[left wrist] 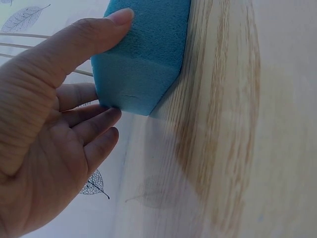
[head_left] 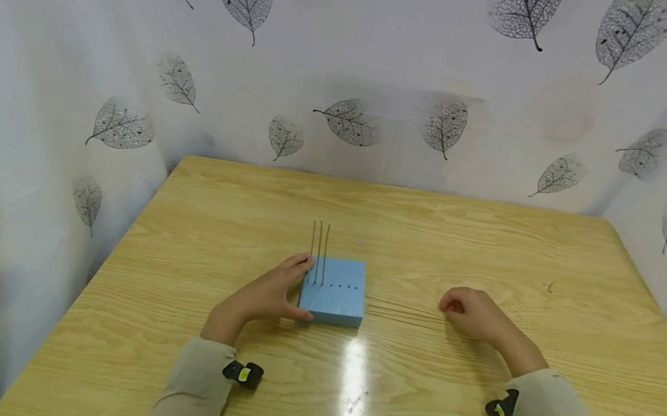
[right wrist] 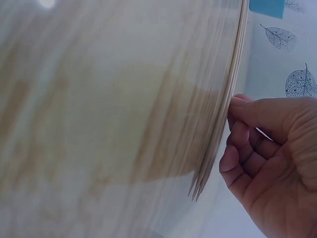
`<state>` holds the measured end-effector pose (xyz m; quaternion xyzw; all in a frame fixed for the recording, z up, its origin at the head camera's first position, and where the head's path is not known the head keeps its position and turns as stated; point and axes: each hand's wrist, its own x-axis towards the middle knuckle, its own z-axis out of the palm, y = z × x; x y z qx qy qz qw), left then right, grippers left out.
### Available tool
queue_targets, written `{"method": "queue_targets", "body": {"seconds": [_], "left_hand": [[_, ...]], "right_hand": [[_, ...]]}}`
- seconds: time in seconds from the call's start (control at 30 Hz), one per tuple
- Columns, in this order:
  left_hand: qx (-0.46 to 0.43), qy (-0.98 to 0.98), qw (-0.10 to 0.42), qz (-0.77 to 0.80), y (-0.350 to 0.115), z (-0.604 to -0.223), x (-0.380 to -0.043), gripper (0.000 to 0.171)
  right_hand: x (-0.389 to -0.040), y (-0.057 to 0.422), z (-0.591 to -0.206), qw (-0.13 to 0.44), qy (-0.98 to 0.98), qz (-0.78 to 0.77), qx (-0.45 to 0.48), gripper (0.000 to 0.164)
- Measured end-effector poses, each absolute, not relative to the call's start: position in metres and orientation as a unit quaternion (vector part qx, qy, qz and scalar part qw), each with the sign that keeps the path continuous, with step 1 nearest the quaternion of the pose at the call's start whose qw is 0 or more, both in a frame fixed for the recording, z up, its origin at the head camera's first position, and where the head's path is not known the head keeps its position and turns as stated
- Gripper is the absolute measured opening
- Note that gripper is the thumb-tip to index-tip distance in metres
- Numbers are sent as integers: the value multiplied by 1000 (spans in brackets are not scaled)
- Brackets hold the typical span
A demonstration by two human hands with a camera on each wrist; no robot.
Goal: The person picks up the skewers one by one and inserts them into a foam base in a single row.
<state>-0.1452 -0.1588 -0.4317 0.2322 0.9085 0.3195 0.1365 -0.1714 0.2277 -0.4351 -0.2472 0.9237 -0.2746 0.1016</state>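
Note:
A blue foam block lies on the table with three thin wooden skewers standing upright in its left part. To the right of them, a row of small holes runs across the top. My left hand holds the block from its left side, the thumb on the near face and the fingers at the far left corner. Several loose skewers lie on the table right of the block, their pointed ends visible in the right wrist view. At these skewers, my right hand pinches one between thumb and forefinger.
The wood-grain table reaches back to a white curtain with a leaf print, which also hangs at both sides. A black wrist device sits at the left sleeve, another at the right sleeve.

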Motion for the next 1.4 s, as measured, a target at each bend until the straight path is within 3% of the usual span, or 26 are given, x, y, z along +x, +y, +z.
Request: {"method": "queue_targets", "body": {"seconds": [0.53,0.87,1.4], "left_hand": [[234,909,134,319,-158,-432,-144,98],[235,909,133,318,-158,-431,-144,98],[233,908,134,321,-159,-433,-145,98]], "right_hand": [[-172,225,-436,111,925,-260,-255,11],[-173,223,-423,78,933,-249,-250,15],[-166,200,-396,39,887,-386,-249,11]]}}
